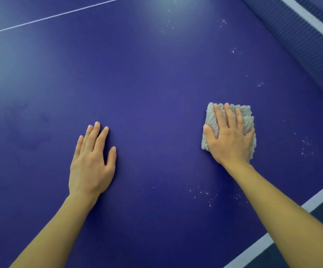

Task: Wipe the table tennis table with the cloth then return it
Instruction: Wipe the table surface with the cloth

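The blue table tennis table (147, 84) fills the view. A folded grey fluffy cloth (246, 115) lies on it at the right. My right hand (229, 136) presses flat on the cloth with straight fingers spread over it, the thumb along its left edge. My left hand (92, 161) rests flat on the bare table surface at the lower left, fingers straight and together, holding nothing.
White specks (207, 194) dot the surface near the right forearm, to the right of the cloth and toward the net (299, 39) at the upper right. A white edge line (315, 200) runs along the lower right. A thin white centre line (50, 16) crosses the top left.
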